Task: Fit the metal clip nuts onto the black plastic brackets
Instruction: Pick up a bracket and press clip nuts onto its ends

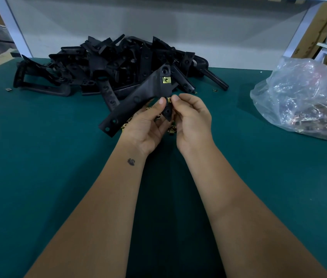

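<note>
Left hand (148, 125) gripping stiff light bracket (138, 97) mid-body; I'm pinching small slippery clip nut (169, 99) with right hand (193, 121), pressing by its edges.

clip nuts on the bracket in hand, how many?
2 visible. One clip nut sits seated near the held bracket's upper tab; the second clip nut is pinched between both thumbs at its lower tab. The hidden side may carry more.
</note>
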The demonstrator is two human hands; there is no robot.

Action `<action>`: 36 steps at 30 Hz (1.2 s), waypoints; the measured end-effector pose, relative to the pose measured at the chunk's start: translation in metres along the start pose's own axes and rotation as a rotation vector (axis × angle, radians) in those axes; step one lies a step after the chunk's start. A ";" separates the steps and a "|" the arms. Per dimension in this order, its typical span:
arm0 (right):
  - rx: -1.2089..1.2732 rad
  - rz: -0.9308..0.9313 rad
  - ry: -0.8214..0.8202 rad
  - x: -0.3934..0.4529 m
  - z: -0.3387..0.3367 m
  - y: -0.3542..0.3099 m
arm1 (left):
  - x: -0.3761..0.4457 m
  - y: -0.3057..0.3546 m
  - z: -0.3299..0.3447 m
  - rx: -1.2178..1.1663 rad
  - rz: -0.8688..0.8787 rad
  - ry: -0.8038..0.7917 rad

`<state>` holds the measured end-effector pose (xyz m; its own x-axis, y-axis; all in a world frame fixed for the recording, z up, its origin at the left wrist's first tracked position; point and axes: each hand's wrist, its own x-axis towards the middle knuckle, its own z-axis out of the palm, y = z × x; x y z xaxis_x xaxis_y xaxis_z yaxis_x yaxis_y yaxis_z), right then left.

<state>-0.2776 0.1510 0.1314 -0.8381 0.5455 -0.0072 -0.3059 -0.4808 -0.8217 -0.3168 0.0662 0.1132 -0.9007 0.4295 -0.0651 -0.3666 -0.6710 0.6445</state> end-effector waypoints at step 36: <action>-1.087 -0.744 0.003 -0.011 0.001 0.016 | -0.002 0.001 0.001 0.012 -0.022 0.077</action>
<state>-0.2739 0.1367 0.1186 -0.6269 0.4406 0.6426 -0.1724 0.7259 -0.6659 -0.3149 0.0652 0.1147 -0.9081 0.3957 -0.1373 -0.3837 -0.6543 0.6517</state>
